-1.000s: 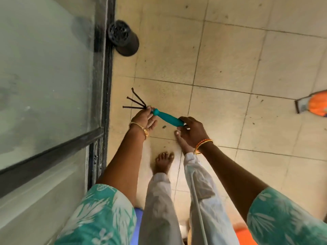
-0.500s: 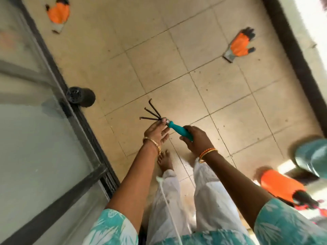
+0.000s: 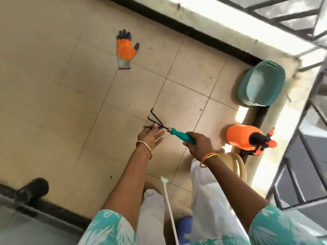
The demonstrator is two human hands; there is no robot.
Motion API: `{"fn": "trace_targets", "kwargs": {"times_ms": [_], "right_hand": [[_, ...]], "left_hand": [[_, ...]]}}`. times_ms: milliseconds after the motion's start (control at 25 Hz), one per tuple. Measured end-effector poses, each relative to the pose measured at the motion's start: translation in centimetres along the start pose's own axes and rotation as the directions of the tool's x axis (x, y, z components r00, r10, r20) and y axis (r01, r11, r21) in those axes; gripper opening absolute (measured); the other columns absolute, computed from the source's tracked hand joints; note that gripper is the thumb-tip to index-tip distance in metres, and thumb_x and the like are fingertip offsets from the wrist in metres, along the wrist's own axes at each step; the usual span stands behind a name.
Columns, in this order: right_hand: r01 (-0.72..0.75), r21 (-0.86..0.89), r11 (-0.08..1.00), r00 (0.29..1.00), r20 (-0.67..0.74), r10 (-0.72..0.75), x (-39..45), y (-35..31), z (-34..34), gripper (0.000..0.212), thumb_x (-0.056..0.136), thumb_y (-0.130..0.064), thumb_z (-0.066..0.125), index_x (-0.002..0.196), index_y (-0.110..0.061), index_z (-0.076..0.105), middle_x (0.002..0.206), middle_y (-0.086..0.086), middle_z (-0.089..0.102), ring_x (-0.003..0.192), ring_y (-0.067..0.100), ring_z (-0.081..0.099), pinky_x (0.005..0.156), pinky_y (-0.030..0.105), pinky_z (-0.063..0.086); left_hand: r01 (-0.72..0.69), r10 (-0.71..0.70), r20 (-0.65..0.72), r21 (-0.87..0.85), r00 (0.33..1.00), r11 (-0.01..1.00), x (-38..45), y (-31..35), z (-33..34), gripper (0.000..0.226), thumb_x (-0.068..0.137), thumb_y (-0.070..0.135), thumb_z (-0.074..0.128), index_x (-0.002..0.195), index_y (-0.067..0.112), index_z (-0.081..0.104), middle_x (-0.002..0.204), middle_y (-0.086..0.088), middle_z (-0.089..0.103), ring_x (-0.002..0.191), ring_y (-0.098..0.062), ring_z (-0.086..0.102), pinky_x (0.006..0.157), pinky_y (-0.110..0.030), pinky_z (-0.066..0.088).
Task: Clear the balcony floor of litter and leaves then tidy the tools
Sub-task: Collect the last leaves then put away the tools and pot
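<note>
The tiled floor fills most of your view, and the view has swung since a second ago: the glass door that stood at 9 o'clock has slid down to 7 o'clock, and the balcony's outer corner has come in at 1 to 3 o'clock. That brings the storage spots into sight. A teal tub leans in the corner at 2 o'clock, and an orange spray bottle lies on the ledge at 3 o'clock, near your right hand. One orange glove lies flat on the tiles at 11 o'clock, well apart from everything else; a dark pot lies on its side at 8 o'clock.

At centre, your right hand is wrapped around the teal handle of the hand rake, as before. Your left hand has loosened: fingers spread and fairly straight, the thumb tip just touching the lowest prong.

No leaves show on the tiles, so you seem to be in the tidying stage; the rake probably goes toward that corner.
</note>
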State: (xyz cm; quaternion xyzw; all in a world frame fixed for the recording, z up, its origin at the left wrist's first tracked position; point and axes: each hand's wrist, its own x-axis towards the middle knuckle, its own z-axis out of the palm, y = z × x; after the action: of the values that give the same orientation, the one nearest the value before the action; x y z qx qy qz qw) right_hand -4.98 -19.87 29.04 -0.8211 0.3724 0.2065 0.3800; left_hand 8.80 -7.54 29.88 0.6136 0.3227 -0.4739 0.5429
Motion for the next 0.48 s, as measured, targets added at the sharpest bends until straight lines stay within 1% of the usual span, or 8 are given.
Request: {"fn": "trace_targets", "kwargs": {"times_ms": [120,200,360,440,480], "right_hand": [[-0.081,-0.074,0.994,0.996,-0.033,0.079,2.5,5.6,-5.1,0.032,0.083,-0.031,0.063,0.113,-0.019,0.063,0.097,0.006,0.068,0.095,0.028,0.057,0.084,0.039,0.045],[-0.150,-0.108,0.983,0.987,-0.076,0.142,4.3,8.8,-9.0,0.030,0.083,-0.029,0.061,0.111,-0.019,0.063,0.096,0.006,0.068,0.094,0.028,0.055,0.083,0.038,0.045],[-0.226,0.013,0.974,0.969,-0.100,0.226,8.1,13.8,-14.4,0.037,0.082,-0.030,0.065,0.116,-0.015,0.062,0.101,0.012,0.065,0.101,0.033,0.052,0.085,0.037,0.038],[-0.265,0.129,0.955,0.950,-0.132,0.282,10.4,15.7,-16.9,0.038,0.081,-0.028,0.068,0.116,-0.012,0.062,0.103,0.012,0.064,0.102,0.033,0.051,0.085,0.036,0.037],[-0.271,0.185,0.945,0.939,-0.164,0.302,11.5,16.4,-17.8,0.038,0.080,-0.026,0.070,0.114,-0.010,0.063,0.102,0.014,0.064,0.099,0.034,0.052,0.085,0.036,0.037]], "left_hand": [[0.026,-0.033,0.051,0.130,0.998,0.991,1.7,0.7,9.9,0.010,0.096,0.018,0.053,0.087,0.016,0.055,0.108,-0.013,0.061,0.075,-0.012,0.063,0.059,-0.021,0.051],[0.034,-0.052,0.073,0.224,0.996,0.974,2.1,1.3,16.8,0.012,0.097,0.018,0.052,0.085,0.016,0.052,0.106,-0.012,0.061,0.074,-0.013,0.062,0.062,-0.022,0.048],[0.017,-0.073,0.127,0.399,0.989,0.917,2.9,2.9,28.1,0.017,0.098,0.017,0.052,0.081,0.017,0.050,0.103,-0.011,0.062,0.086,-0.022,0.062,0.071,-0.028,0.047],[-0.005,-0.083,0.164,0.472,0.983,0.882,4.2,4.2,33.4,0.019,0.098,0.017,0.051,0.079,0.018,0.049,0.093,-0.007,0.062,0.081,-0.022,0.061,0.068,-0.027,0.045],[-0.006,-0.104,0.195,0.493,0.975,0.870,5.0,4.9,35.5,0.021,0.099,0.017,0.048,0.079,0.019,0.049,0.088,-0.003,0.061,0.082,-0.022,0.061,0.066,-0.024,0.043]]}}
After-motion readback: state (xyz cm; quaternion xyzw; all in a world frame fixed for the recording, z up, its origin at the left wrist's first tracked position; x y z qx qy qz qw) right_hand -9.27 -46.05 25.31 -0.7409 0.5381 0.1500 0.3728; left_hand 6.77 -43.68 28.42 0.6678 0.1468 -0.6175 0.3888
